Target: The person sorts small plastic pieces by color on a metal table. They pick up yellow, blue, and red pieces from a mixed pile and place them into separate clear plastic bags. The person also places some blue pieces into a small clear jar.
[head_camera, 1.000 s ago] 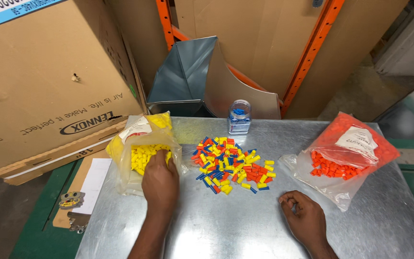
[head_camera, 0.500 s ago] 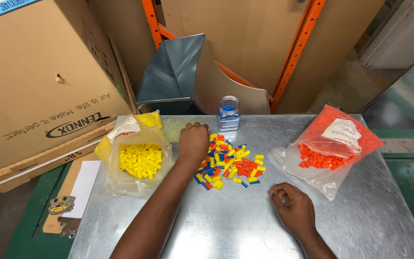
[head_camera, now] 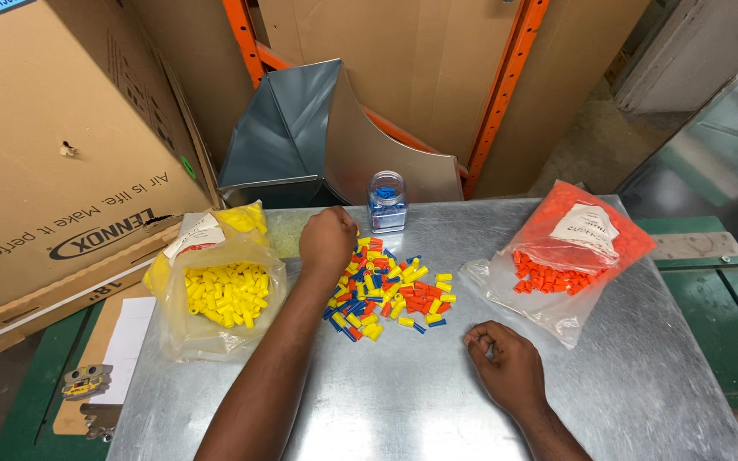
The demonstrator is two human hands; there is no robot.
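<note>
Head view, looking down: a galvanised sheet-metal bench carries, at centre, a loose heap of small yellow, orange-red and blue plastic wire-connector caps. The left hand is reached forward to the heap's far left edge, its grip curled into a loose fist resting at or just above the nearest caps; whether anything is pinched inside cannot be told, as the fingers are turned away from the camera. The right hand lies on bare metal near the bench's front, well apart from the heap, fingers bent inward with the tips drawn together; it may pinch one small piece, but that is too small to tell. Left of the heap, just beside the left forearm: an open clear plastic bag of yellow caps with a white label. Behind the heap: a small clear plastic jar of blue caps, upright, near the left knuckles. Right of the heap: a clear plastic bag of orange caps, lying slack with its mouth toward the heap. Beyond the bench: a large brown cardboard carton, a bent grey sheet-metal duct piece and orange steel rack uprights. Risks, judged: a sweep of the left fist or forearm could tip the light jar or scatter caps, which roll easily on smooth metal; loose caps could slide into the wrong open bag.
</note>
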